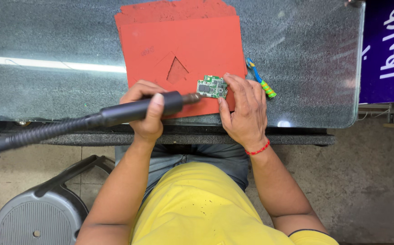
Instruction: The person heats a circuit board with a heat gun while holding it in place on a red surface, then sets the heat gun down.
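Concrete floor [378, 181] fills the near field, with a grey stool [38, 213] at lower left beside the seated person in a yellow shirt [197, 208]. Beyond the knees runs the near edge of a glass table [47, 36], its right corner rounded.

Left hand [145, 111]: fingers curled fully round a black hot-air tool [133, 111], thumb laid along the barrel. A corrugated hose [29, 134] trails off to the left past the table edge. The metal nozzle points right and ends just beside the board.

Right hand [246, 111]: partly open, wrist bearing a red thread. Thumb and fingertips rest on the right edge of a small green circuit board [212, 86], steadying it flat.

The board lies near the front edge of a red mat [183, 41], which has a triangular cut-out to the board's left. More red sheets fan out beneath the mat at the far side.

A blue toothbrush [261, 78] with a green-and-yellow grip lies on the glass just right of the mat. Bare glass extends widely to the left and to the far right. A purple sign [387, 50] stands past the right edge.
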